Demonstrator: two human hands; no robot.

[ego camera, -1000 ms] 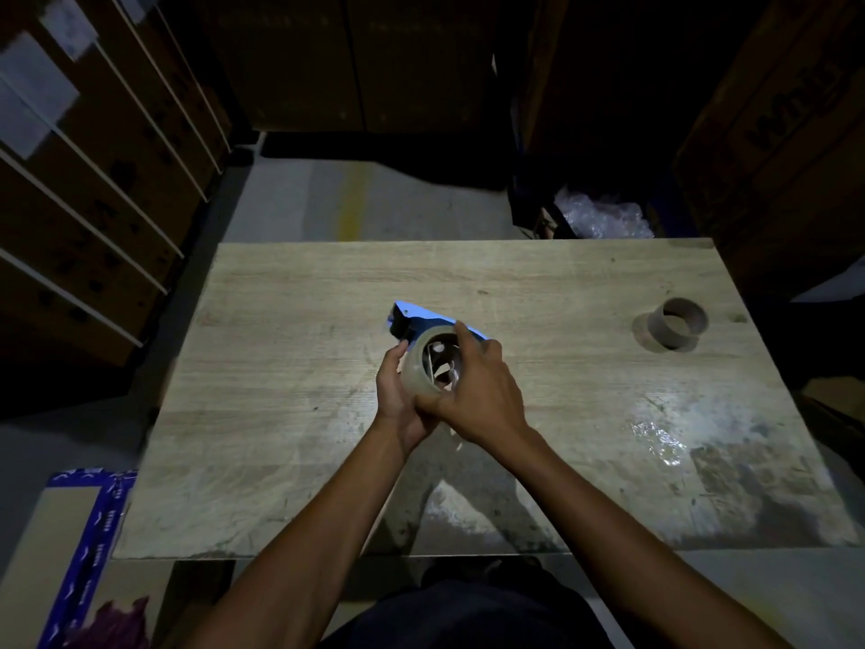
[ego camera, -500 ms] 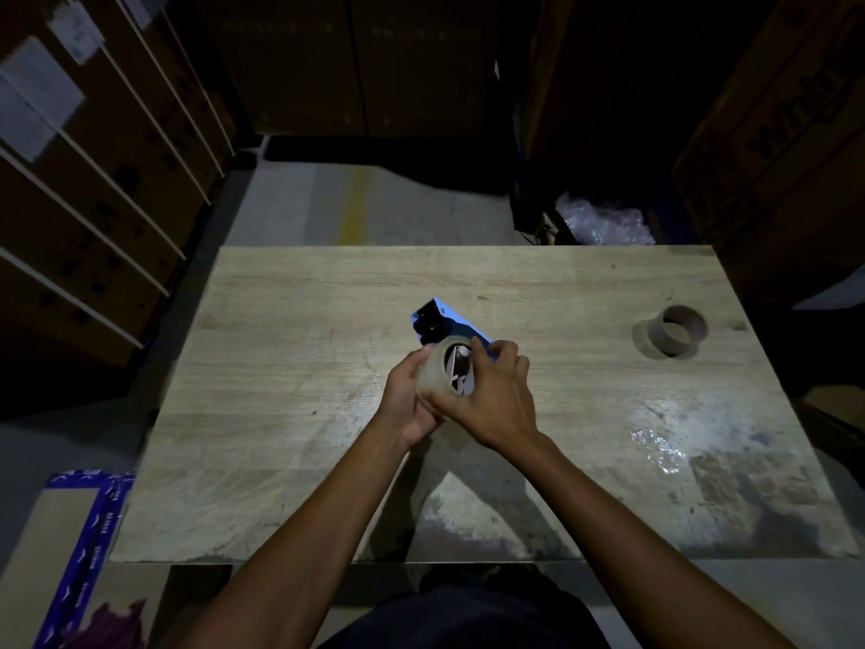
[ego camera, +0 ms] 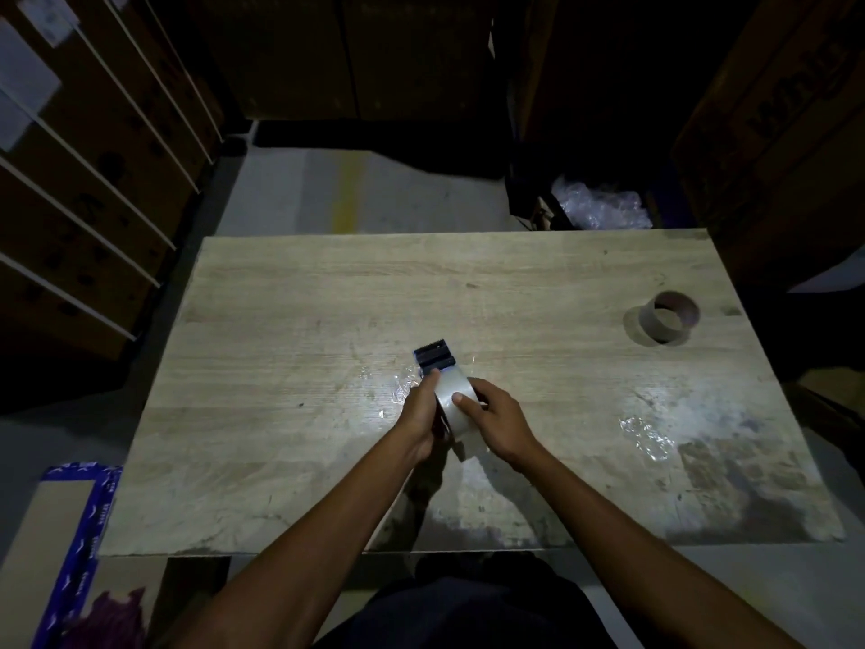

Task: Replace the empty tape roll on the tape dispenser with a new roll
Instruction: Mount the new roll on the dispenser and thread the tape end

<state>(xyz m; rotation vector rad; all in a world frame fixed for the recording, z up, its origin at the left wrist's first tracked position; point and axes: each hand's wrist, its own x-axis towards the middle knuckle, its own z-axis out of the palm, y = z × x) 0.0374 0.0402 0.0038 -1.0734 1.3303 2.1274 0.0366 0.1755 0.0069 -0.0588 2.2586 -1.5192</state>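
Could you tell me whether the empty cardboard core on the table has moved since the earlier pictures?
No. The empty core sits in the same spot near the table's far right corner; only the head camera shifted.

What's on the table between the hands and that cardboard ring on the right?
Only bare wooden table between the hands and the empty cardboard core, as the head view shows.

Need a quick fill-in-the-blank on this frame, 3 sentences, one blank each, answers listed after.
1. Both hands, left hand and right hand, hold the tape dispenser with a ____ roll of tape on it.
2. The empty cardboard core stands alone near the table's far ____ corner.
3. The dispenser's toothed end points ____ from the person.

Missing words: clear; right; away
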